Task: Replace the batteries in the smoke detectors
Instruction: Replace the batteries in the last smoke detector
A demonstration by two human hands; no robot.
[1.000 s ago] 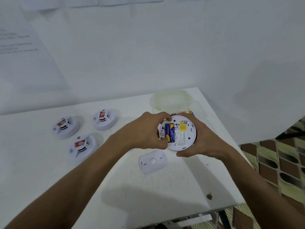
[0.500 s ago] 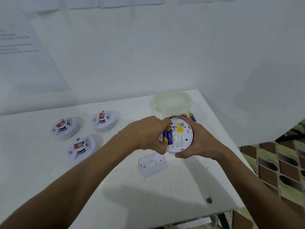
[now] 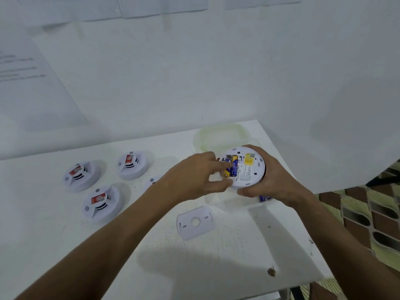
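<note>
My right hand [image 3: 272, 180] grips a round white smoke detector [image 3: 249, 169] from the right, back side up, over the table's far right part. Its open compartment holds blue and yellow batteries [image 3: 232, 165]. My left hand [image 3: 194, 176] reaches in from the left: the index fingertip lies on the batteries' upper end and the thumb sits at their lower end, pinching one that lies slightly askew. The detector's white back plate [image 3: 195, 223] lies flat on the table in front of my hands. A loose blue battery [image 3: 264, 198] shows under my right wrist.
Three white detectors with red labels [image 3: 81, 175] [image 3: 133, 164] [image 3: 101, 202] stand at the left of the white table [image 3: 216, 267]. Another white piece [image 3: 154, 180] peeks out behind my left forearm. A pale plastic container [image 3: 220, 135] sits by the wall. The table's right edge drops to a patterned floor.
My left fingers have slid off the compartment toward its left side, uncovering more of the batteries. The right hand keeps its hold on the detector, which has turned slightly.
</note>
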